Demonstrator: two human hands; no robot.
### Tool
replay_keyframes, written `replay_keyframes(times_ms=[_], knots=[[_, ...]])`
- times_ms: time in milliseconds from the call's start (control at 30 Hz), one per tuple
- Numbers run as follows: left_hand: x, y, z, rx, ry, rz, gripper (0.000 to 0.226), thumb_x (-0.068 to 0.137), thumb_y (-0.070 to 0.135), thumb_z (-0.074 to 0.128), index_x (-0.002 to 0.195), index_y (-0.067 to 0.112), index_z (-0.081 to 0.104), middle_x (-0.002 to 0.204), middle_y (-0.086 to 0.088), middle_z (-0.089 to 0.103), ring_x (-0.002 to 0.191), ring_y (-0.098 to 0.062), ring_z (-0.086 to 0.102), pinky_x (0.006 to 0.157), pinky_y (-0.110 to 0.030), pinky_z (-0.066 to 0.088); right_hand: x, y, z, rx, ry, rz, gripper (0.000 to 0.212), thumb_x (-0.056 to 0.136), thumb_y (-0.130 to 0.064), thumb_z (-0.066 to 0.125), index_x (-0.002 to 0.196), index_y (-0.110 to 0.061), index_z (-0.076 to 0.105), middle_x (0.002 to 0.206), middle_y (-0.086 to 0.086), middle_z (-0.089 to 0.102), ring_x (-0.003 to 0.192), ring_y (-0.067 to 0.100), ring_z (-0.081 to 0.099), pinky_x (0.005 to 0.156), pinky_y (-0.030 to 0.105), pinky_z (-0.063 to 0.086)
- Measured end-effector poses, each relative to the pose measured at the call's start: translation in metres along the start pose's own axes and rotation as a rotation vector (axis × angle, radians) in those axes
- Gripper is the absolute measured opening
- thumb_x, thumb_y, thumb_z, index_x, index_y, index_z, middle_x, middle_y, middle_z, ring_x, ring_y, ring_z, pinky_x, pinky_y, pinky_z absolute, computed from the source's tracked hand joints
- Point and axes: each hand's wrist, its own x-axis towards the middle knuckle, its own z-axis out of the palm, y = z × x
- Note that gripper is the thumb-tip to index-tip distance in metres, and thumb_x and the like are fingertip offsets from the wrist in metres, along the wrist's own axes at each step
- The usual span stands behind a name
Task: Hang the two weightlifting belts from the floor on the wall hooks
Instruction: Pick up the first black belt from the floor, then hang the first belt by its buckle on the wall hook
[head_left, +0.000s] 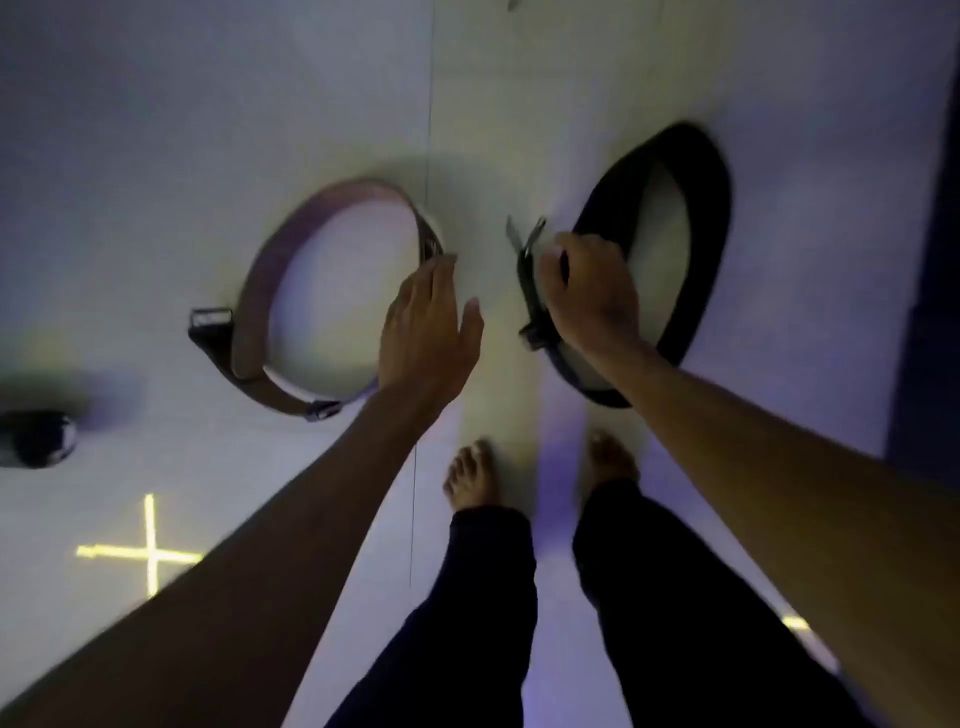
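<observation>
Two belts lie looped on the pale tiled floor. The brown belt (270, 270) stands on edge at the left, its buckle end at its lower left. The black belt (701, 218) forms a loop at the right. My left hand (426, 332) hovers flat, fingers spread, just right of the brown belt's near side, its fingertips close to the belt's rim. My right hand (587, 291) is closed around the black belt's left side near its metal buckle (524, 236). No wall hooks are in view.
My bare feet (470, 475) stand just below the belts. A dark round object (39, 436) sits on the floor at the far left. A dark panel (930, 312) borders the right edge. Yellow cross-shaped light (148, 551) marks the floor at lower left.
</observation>
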Motion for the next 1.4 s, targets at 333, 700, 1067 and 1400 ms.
replay_keyframes(times_ms=[333, 700, 1067, 1400], knots=[[0.023, -0.037, 0.062, -0.132, -0.13, -0.133, 0.06, 0.104, 0.027, 0.046, 0.155, 0.001, 0.033, 0.16, -0.021, 0.04, 0.15, -0.037, 0.037, 0.124, -0.045, 0.03, 0.055, 0.022, 0.085, 0.129, -0.127, 0.292, 0.033, 0.091, -0.027, 0.06, 0.119, -0.011, 0.061, 0.119, 0.019, 0.066, 0.111, 0.037, 0.061, 0.094, 0.04, 0.051], [-0.013, 0.128, -0.162, -0.84, -0.285, -0.258, 0.063, 0.098, 0.041, 0.062, 0.149, 0.006, 0.05, 0.155, -0.012, 0.053, 0.143, -0.021, 0.05, 0.122, -0.039, 0.037, -0.036, -0.079, -0.22, 0.543, -0.21, 0.053, 0.035, 0.078, -0.019, 0.066, 0.113, -0.018, 0.064, 0.099, -0.002, 0.068, 0.094, 0.017, 0.065, 0.09, 0.038, 0.053], [-0.08, 0.311, -0.427, -0.941, 0.063, 0.309, 0.03, 0.1, 0.016, 0.055, 0.129, 0.02, 0.05, 0.105, -0.005, 0.065, 0.098, -0.021, 0.065, 0.089, -0.043, 0.056, -0.082, -0.218, -0.546, 0.667, -0.14, -0.236, 0.027, 0.092, 0.003, 0.062, 0.118, -0.005, 0.059, 0.106, 0.012, 0.068, 0.102, 0.022, 0.068, 0.095, 0.04, 0.054], [-0.13, 0.457, -0.683, -0.856, 0.261, 0.734, 0.053, 0.094, 0.014, 0.065, 0.14, 0.027, 0.041, 0.109, -0.021, 0.075, 0.094, -0.033, 0.076, 0.08, -0.042, 0.065, -0.12, -0.367, -0.781, 0.82, 0.156, -0.491, 0.021, 0.094, -0.004, 0.061, 0.115, -0.005, 0.06, 0.094, 0.006, 0.066, 0.089, 0.017, 0.062, 0.089, 0.042, 0.051]])
